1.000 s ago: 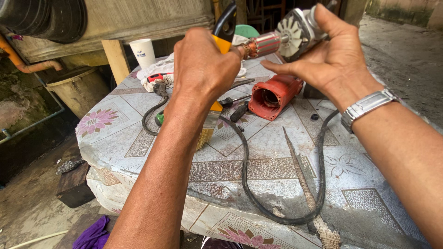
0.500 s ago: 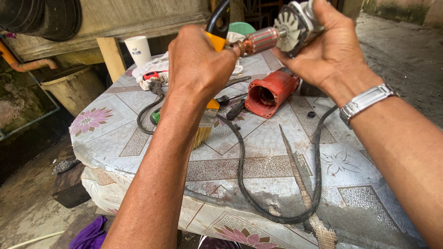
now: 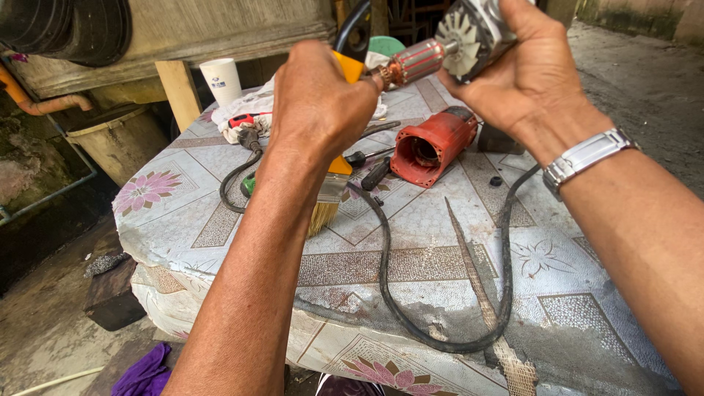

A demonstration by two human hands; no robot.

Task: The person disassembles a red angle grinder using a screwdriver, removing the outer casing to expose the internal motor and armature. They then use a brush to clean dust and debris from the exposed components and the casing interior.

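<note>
Copper-wound motor rotor (image 3: 433,55) up in the air over the table, head view only. Right hand (image 3: 532,81) wraps the fan end, fingers closed round the grey fan and body, firm hold. Left hand (image 3: 319,103) is a closed fist round the yellow handle of a paintbrush (image 3: 331,187); bristles hang below the wrist, pointing down toward the table, handle tip pokes out near the rotor's bare shaft end. Cannot tell if the handle touches the shaft, the fist hides the contact. Metal watch (image 3: 587,158) on the right wrist.

Below the hands: red motor housing (image 3: 433,147) lies on its side on the tiled table (image 3: 440,257), open mouth facing the camera, empty inside. Black power cord (image 3: 440,323) loops from the housing area down to the front table edge and back up. Screwdriver (image 3: 374,172) with black handle just beside the housing, left of it. White cup (image 3: 222,79) stands at the far left corner, white rag (image 3: 246,114) next to it. Green lid (image 3: 386,45) at the far edge, partly hidden.

Progress, judged: tool is already taken apart, rotor out of the housing, housing set down. Rotor looks to be in the cleaning or inspecting stage with the brush in hand. Left to do, as far as shown: rotor back in the housing, small loose bits on the table refitted.
</note>
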